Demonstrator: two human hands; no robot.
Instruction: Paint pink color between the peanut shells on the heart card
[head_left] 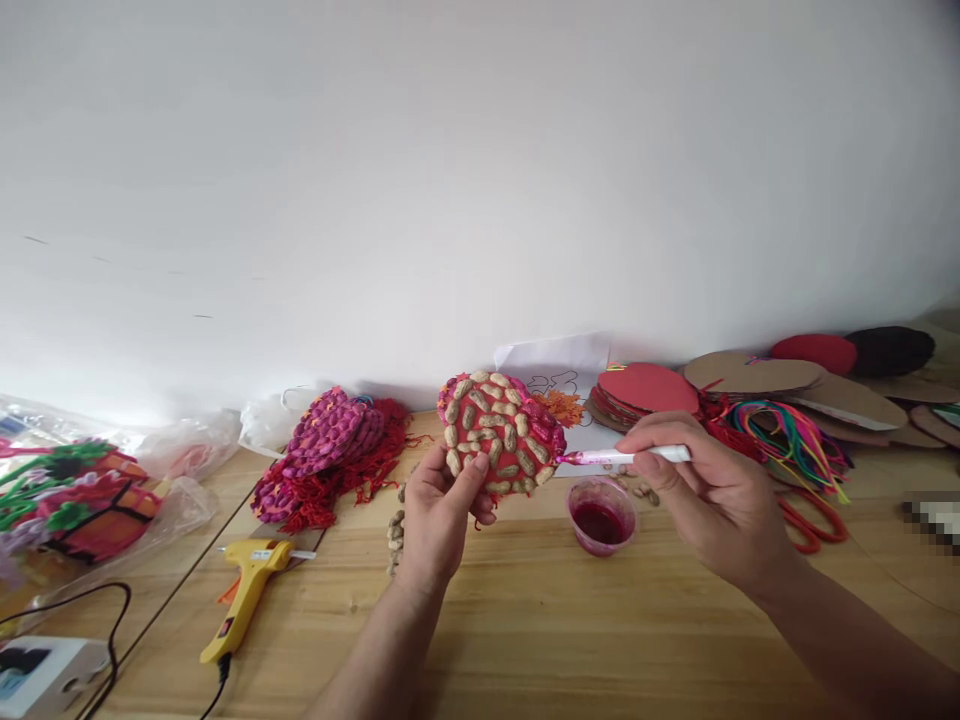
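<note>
My left hand (444, 510) grips the lower left edge of a red disc covered with peanuts (491, 432), its thumb on the front. Most of the peanuts are plain tan; those along the right edge are painted magenta. Between the fingers of my right hand (709, 500) is a white-handled paintbrush (626, 456), its magenta tip touching or very near the disc's right edge. Below the brush stands a small clear plastic cup (603, 545) with dark magenta paint in it.
A yellow glue gun (251, 595) and magenta decorated discs (334, 435) with red tassels lie to the left. Loose peanuts (395, 535) are near my left wrist. Red discs (646, 390), cardboard ovals (754, 373), colourful cords (787, 430) and red-handled scissors (814, 525) lie right. A white wall (480, 180) rises behind.
</note>
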